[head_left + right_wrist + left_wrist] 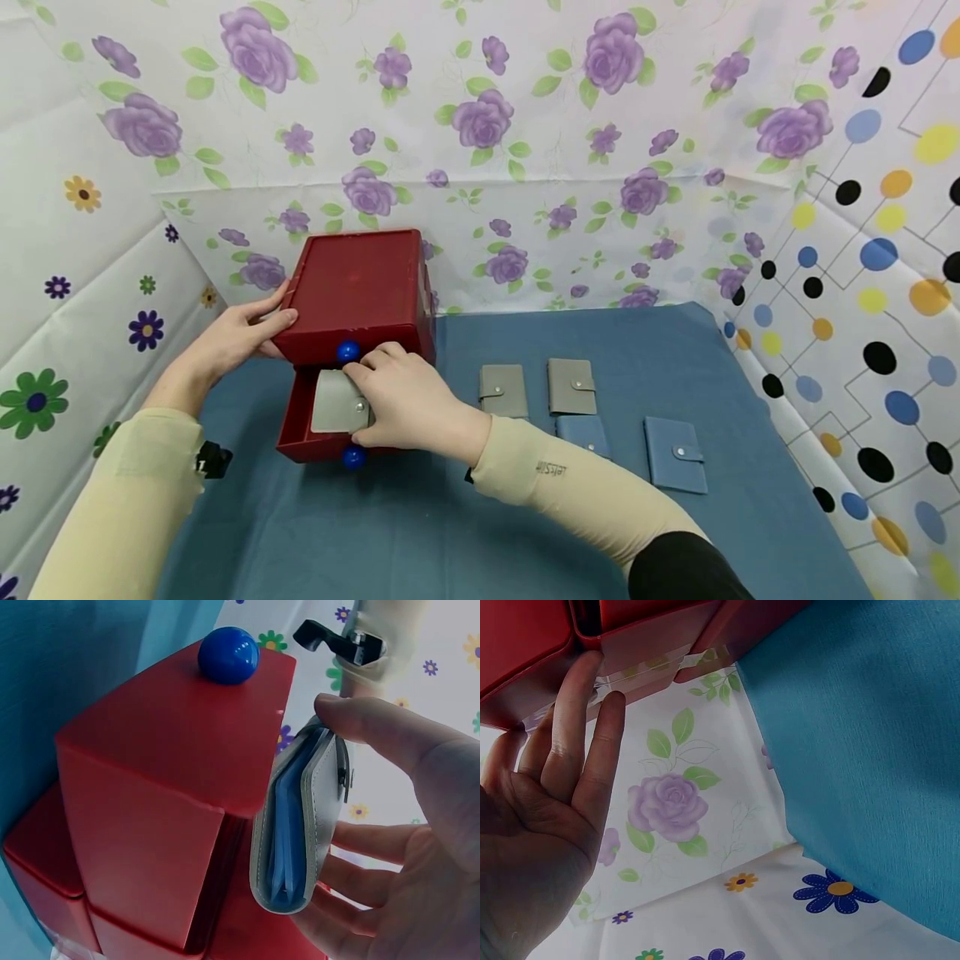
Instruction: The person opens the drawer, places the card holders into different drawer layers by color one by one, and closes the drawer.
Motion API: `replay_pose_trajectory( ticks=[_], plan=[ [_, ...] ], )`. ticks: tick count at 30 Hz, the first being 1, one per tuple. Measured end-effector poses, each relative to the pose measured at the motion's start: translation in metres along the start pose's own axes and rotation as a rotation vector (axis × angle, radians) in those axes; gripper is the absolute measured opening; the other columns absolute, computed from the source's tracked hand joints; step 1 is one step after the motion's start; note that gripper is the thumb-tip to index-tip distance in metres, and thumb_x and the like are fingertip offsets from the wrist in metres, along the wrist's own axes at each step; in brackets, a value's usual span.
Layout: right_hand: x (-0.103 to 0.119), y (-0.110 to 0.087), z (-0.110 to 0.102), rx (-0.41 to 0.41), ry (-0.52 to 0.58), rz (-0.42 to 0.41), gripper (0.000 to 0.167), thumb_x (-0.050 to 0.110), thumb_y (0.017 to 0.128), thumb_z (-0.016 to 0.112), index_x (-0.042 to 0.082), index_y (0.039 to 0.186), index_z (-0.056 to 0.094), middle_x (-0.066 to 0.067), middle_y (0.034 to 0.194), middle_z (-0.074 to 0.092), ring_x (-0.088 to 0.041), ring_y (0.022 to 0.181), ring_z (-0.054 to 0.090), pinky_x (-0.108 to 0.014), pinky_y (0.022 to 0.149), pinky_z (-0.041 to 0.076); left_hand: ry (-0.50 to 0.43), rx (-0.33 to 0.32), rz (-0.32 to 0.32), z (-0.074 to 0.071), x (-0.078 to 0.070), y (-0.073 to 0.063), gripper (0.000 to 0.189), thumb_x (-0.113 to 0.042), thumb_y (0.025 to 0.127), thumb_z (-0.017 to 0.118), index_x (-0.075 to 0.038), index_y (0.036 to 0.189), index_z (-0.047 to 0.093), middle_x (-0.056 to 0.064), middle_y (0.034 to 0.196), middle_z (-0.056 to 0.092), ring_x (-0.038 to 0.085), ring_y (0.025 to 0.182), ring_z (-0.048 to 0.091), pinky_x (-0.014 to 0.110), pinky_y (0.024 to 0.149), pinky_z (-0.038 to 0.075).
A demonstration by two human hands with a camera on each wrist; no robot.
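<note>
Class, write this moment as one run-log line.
left grip: touches red cabinet; right grip: holds gray wallet; lower drawer: open; blue cloth: four more wallets

Drawer partly hidden, black sleeve cropped

A rose-printed sheet stands along the back edge of the blue cloth, a daisy-printed sheet at its left, a dotted sheet at its right. Two grey wallets lie towards the back edge, two blue wallets nearer the front.

Right fingers curled, left fingers seemingly straight
</note>
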State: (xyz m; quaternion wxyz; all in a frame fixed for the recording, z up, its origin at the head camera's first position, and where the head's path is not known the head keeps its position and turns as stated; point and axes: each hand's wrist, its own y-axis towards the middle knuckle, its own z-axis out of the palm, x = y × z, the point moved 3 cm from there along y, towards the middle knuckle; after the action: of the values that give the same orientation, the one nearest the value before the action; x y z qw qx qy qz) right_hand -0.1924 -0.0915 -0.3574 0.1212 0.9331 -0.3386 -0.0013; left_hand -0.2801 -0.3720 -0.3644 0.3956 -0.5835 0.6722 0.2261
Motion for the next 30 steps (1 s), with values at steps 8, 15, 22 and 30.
replay_pose_trajectory(
  ticks=[8,15,22,30],
  plan=[
    [0.008,0.012,0.009,-0.004,-0.053,-0.013,0.081,0.064,0.083,0.085,0.017,0.146,0.065,0.0,0.132,0.069,-0.021,0.127,0.054,-0.03,0.098,0.053,-0.009,0.007,0.001,0.001,-0.002,-0.001,0.074,-0.048,0.113,0.052,-0.032,0.171,0.01,0.036,0.163,0.037,0.023,0.09,0.079,0.016,0.082,0.055],
    [0.016,0.019,0.013,-0.019,-0.087,-0.03,0.082,0.064,0.085,0.084,0.016,0.148,0.064,0.0,0.134,0.069,-0.021,0.124,0.051,-0.03,0.1,0.051,0.0,0.002,0.0,0.0,-0.001,-0.001,0.074,-0.048,0.113,0.052,-0.033,0.171,0.01,0.033,0.168,0.03,0.021,0.091,0.079,0.016,0.081,0.055],
    [0.024,0.026,0.016,-0.055,-0.169,-0.089,0.08,0.066,0.086,0.082,0.015,0.146,0.065,0.0,0.132,0.07,-0.02,0.12,0.051,-0.03,0.096,0.051,-0.011,0.005,0.001,0.0,-0.002,-0.001,0.074,-0.048,0.112,0.053,-0.032,0.171,0.011,0.029,0.171,0.024,0.015,0.095,0.078,0.019,0.082,0.057],
    [0.03,0.04,0.019,0.037,-0.244,-0.138,0.077,0.071,0.087,0.077,0.019,0.143,0.068,0.003,0.132,0.072,-0.018,0.123,0.049,-0.03,0.095,0.047,-0.013,0.007,-0.002,-0.001,-0.001,-0.001,0.074,-0.048,0.112,0.054,-0.032,0.171,0.011,0.027,0.173,0.022,0.009,0.097,0.076,0.019,0.083,0.057]
  ],
)
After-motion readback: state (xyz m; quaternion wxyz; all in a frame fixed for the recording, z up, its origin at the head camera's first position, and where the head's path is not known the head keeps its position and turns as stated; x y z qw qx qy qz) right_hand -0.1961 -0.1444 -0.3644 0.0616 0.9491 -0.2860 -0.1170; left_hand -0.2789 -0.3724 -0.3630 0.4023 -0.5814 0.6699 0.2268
